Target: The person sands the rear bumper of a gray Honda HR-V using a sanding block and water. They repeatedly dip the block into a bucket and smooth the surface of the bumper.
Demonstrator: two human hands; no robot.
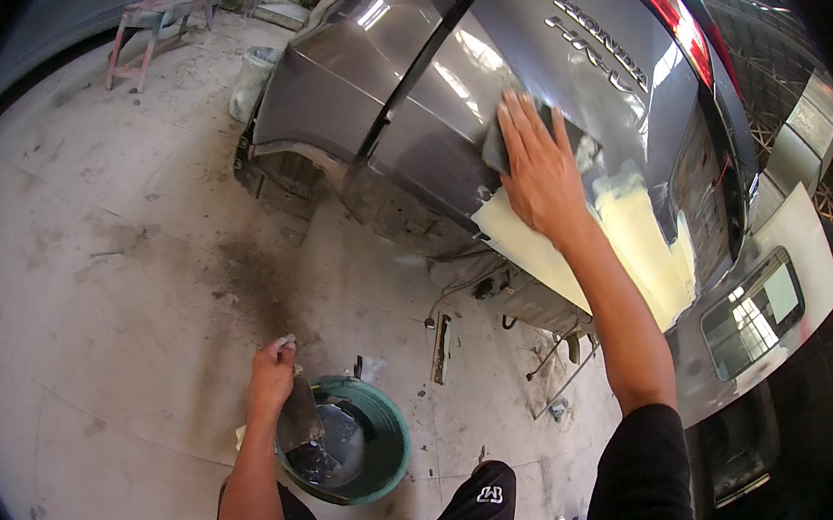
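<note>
My right hand (543, 177) lies over a dark grey sheet of sandpaper (494, 146), pressing it to the grey tailgate (451, 95) of a car. Its fingers point up and away from me, and most of the sheet is hidden beneath them. Pale yellow filler (640, 250) covers the panel's lower part, beside my right wrist and forearm. My left hand (273, 376) is closed, low on the left, with a whitish bit at its fingertips. Beside it a flat brownish piece (301, 416) overlaps the rim of a green bucket (398, 447); whether my fingers grip that piece is unclear.
Dark water (341, 442) stands in the bucket by my legs. Wires and brackets (562, 347) hang under the car. Another car (81, 13), a worn bench (155, 24) and a pale bin (252, 82) are at the far left. A loose panel with a window (754, 309) stands right.
</note>
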